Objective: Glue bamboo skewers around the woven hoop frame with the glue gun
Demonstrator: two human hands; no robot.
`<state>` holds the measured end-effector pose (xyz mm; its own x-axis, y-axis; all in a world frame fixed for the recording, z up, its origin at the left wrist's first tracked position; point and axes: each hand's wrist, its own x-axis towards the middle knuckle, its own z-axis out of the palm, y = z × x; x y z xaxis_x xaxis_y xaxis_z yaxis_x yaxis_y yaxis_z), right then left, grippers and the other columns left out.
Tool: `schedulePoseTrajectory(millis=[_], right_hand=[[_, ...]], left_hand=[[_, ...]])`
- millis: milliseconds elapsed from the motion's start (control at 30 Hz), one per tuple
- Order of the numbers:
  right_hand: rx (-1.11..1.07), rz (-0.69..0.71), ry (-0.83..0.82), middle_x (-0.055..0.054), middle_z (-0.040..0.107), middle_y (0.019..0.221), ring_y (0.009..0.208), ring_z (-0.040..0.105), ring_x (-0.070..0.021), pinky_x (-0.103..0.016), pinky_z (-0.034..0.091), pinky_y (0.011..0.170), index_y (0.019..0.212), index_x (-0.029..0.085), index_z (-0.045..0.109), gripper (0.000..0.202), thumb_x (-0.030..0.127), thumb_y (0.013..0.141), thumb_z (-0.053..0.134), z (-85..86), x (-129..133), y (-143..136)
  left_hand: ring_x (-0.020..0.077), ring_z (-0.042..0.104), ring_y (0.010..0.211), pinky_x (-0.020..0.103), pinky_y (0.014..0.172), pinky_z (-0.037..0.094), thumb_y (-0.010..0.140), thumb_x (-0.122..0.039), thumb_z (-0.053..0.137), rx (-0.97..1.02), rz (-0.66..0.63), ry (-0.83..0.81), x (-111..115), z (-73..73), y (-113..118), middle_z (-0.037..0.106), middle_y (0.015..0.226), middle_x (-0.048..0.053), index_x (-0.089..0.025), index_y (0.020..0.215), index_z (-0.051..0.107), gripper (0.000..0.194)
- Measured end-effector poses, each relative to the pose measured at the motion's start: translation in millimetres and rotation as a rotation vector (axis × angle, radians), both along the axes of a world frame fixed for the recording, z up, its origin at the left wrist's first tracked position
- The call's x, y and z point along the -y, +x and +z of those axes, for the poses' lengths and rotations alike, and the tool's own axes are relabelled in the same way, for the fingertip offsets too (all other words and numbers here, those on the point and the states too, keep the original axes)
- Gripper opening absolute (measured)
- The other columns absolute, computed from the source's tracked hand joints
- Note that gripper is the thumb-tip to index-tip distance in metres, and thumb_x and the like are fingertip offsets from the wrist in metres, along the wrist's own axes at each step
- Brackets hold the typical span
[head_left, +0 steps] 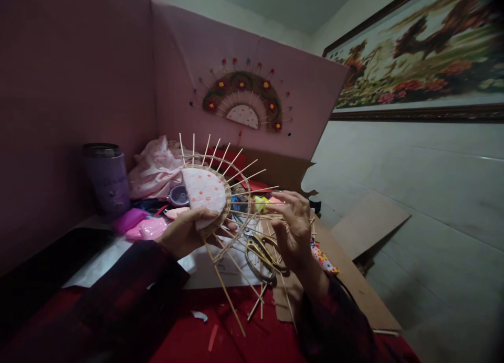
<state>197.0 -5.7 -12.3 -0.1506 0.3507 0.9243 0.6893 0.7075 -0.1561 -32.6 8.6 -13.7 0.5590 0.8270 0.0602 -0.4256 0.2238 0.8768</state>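
While the left hand (185, 232) clamps the half-made fan (207, 192) at centre frame and the right hand (293, 226) pinches the tips of its sticks (252, 171), only a narrow band of cord seems woven round the fabric core, so most of the spokes look bare beside the finished fan (242, 103) pinned on the pink board above. Below lie scissors (262, 250) and loose sticks on a cluttered table (220, 274), with a cup (106, 177) at left and a painting (425, 53) on the wall at upper right.
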Motion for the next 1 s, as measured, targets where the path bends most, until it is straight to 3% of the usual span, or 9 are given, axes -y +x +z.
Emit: schedulePoseTrajectory(millis=[67,133,267,367,467,533,667,833,1000], right_hand=[[-0.12,-0.036,0.064,-0.005,0.06,0.097,0.102,0.05,-0.0218,-0.044,0.036,0.094,0.079,0.021,0.058,0.019,0.039,0.082,0.057,2.2,-4,4],[-0.259,-0.084,0.059,-0.003,0.06,0.083,0.087,0.055,-0.0189,-0.037,0.042,0.085,0.072,0.02,0.055,0.018,0.035,0.078,0.063,5.5,-6,12],[-0.393,-0.321,-0.146,-0.002,0.061,0.072,0.065,0.055,-0.0153,-0.028,0.04,0.062,0.074,0.017,0.061,0.026,0.043,0.079,0.059,14.4,3,39],[-0.208,-0.596,-0.382,-0.004,0.063,0.069,0.062,0.054,-0.0161,-0.027,0.032,0.054,0.073,0.02,0.066,0.031,0.044,0.084,0.05,16.0,20,67],[0.11,-0.819,-0.69,-0.007,0.066,0.074,0.064,0.057,-0.0194,-0.028,0.029,0.053,0.075,0.024,0.069,0.038,0.047,0.087,0.041,4.2,34,93],[0.275,-0.822,-0.789,-0.009,0.067,0.081,0.07,0.059,-0.0224,-0.03,0.032,0.055,0.081,0.024,0.069,0.037,0.054,0.081,0.047,-10.1,38,104],[0.397,-0.709,-0.844,-0.012,0.064,0.099,0.091,0.058,-0.0264,-0.033,0.039,0.07,0.101,0.022,0.063,0.035,0.047,0.077,0.056,-36.4,31,106],[0.281,-0.687,-0.87,-0.016,0.062,0.099,0.093,0.057,-0.0278,-0.036,0.038,0.076,0.103,0.016,0.059,0.033,0.037,0.088,0.039,-48.4,20,97],[0.01,-0.62,-0.795,-0.019,0.056,0.104,0.093,0.055,-0.0274,-0.037,0.038,0.074,0.11,0.013,0.052,0.034,0.033,0.088,0.036,-49.0,16,98]], left_hand=[[0.0273,0.066,0.078,0.033,0.061,0.052,0.075,-0.021,0.049,-0.007,0.007,-0.002,0,0.6,-1,0.071,0.085,0.016,-0.008,0.089,0.065,0.026],[0.0275,0.066,0.079,0.033,0.061,0.052,0.074,-0.022,0.05,-0.008,0.013,-0.002,0,1.4,-2,0.071,0.087,0.017,-0.008,0.09,0.065,0.026],[0.0278,0.066,0.078,0.034,0.061,0.052,0.074,-0.021,0.051,-0.017,0.024,0.001,-1,3.3,-4,0.071,0.088,0.016,-0.008,0.092,0.064,0.026],[0.0282,0.066,0.079,0.036,0.062,0.052,0.074,-0.022,0.051,-0.018,0.035,0.011,-2,4.7,-5,0.071,0.087,0.016,-0.008,0.092,0.063,0.026],[0.0275,0.066,0.077,0.037,0.062,0.052,0.074,-0.022,0.051,-0.009,0.034,0.022,-2,6.2,-4,0.071,0.084,0.015,-0.008,0.091,0.063,0.025],[0.0269,0.066,0.076,0.037,0.063,0.052,0.074,-0.021,0.05,-0.007,0.03,0.023,-1,7.1,-3,0.071,0.082,0.014,-0.008,0.09,0.063,0.025],[0.0263,0.066,0.075,0.037,0.063,0.052,0.073,-0.021,0.05,-0.007,0.036,0.013,1,8.0,-3,0.071,0.083,0.014,-0.008,0.091,0.064,0.025],[0.0267,0.066,0.076,0.038,0.063,0.052,0.075,-0.02,0.05,0.0,0.033,0.019,-1,7.2,-3,0.071,0.083,0.015,-0.008,0.088,0.065,0.024],[0.0277,0.066,0.076,0.039,0.063,0.052,0.075,-0.019,0.049,0.019,0.02,0.032,-1,6.6,-4,0.071,0.083,0.015,-0.008,0.092,0.065,0.026]])
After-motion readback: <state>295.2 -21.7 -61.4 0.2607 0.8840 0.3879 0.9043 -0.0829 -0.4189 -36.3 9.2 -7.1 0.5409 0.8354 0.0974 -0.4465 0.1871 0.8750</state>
